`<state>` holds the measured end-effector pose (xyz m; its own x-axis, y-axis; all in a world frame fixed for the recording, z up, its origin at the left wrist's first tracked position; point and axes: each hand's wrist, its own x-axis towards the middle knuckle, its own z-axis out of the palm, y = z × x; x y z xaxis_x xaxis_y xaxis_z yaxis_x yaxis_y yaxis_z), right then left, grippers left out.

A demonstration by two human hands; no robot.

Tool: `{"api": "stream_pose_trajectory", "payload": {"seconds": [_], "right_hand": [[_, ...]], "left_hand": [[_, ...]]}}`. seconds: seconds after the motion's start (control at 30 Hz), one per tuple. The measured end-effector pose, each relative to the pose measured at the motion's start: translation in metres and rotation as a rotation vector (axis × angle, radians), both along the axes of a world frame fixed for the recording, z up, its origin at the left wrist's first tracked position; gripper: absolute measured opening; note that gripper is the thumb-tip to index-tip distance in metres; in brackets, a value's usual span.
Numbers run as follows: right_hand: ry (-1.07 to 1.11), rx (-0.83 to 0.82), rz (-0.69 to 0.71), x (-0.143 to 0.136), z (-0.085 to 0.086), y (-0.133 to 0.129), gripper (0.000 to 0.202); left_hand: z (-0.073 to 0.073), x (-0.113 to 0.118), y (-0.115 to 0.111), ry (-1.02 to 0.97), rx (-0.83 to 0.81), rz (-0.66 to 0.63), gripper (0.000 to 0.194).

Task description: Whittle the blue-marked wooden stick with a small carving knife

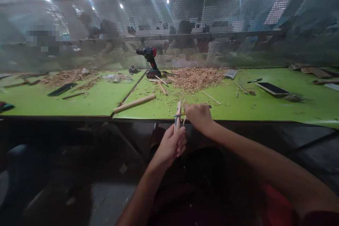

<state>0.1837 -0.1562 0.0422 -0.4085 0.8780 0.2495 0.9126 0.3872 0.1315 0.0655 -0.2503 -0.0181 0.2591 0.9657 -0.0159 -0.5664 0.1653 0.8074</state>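
My left hand (172, 142) is closed around the lower end of a pale wooden stick (179, 107), which points up and away from me at the table's front edge. Blue marks show on the wood. In my right hand (198, 116), fingers wrapped round its handle, is a knife (176, 116). Its blade lies across the stick just above my left hand, and the tip sticks out on the left side. A thin wood shaving (184, 120) hangs beside the stick. Most of the knife's handle is hidden by my right fingers.
A cordless drill (150, 61) stands beside a large heap of shavings (198, 77) on the green table (148, 111). A thick wooden rod (135, 103) lies left of my hands. Phones (274, 88), a pen (254, 80) and a plastic bottle (118, 77) lie further off. Mesh (225, 49) closes the back.
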Motion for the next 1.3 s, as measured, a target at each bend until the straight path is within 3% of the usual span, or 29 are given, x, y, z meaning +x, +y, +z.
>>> {"api": "stream_pose_trajectory", "payload": {"seconds": [0.1,0.2,0.27,0.37,0.47,0.57,0.9,1.07,1.13,1.2,1.3], "right_hand": [[0.024,-0.01,-0.114,0.011,0.009,0.038,0.032],[0.056,-0.005,-0.201,0.029,0.021,0.063,0.031],[0.078,0.004,-0.19,0.034,0.025,0.06,0.033],[0.089,0.02,-0.09,0.028,0.018,0.029,0.036],[0.044,0.036,-0.01,0.016,0.005,-0.006,0.036],[0.016,0.073,-0.014,0.009,0.001,-0.019,0.032],[0.021,0.052,-0.014,-0.003,0.01,0.015,0.032],[0.07,0.02,-0.19,0.013,0.022,0.061,0.031],[0.098,0.021,-0.231,0.023,0.028,0.069,0.031],[0.119,0.021,-0.22,0.028,0.03,0.062,0.032],[0.128,0.0,-0.114,0.021,0.025,0.027,0.033]], "left_hand": [[0.006,0.002,-0.012,0.067,0.0,-0.094,0.031],[0.012,0.0,-0.019,-0.036,0.03,-0.177,0.028],[0.012,-0.004,-0.015,-0.148,0.02,-0.181,0.03],[0.007,-0.008,-0.006,-0.261,-0.002,-0.218,0.03],[0.003,-0.007,-0.003,-0.277,0.022,-0.242,0.027],[0.002,-0.003,-0.007,-0.221,0.053,-0.196,0.029],[0.003,-0.007,-0.006,-0.081,0.012,-0.076,0.036],[0.006,-0.008,-0.022,-0.019,0.072,-0.231,0.028],[0.006,-0.011,-0.024,-0.06,0.079,-0.17,0.028],[0.005,-0.015,-0.02,-0.103,0.069,-0.125,0.029],[0.002,-0.017,-0.013,-0.146,0.056,-0.152,0.03]]}}
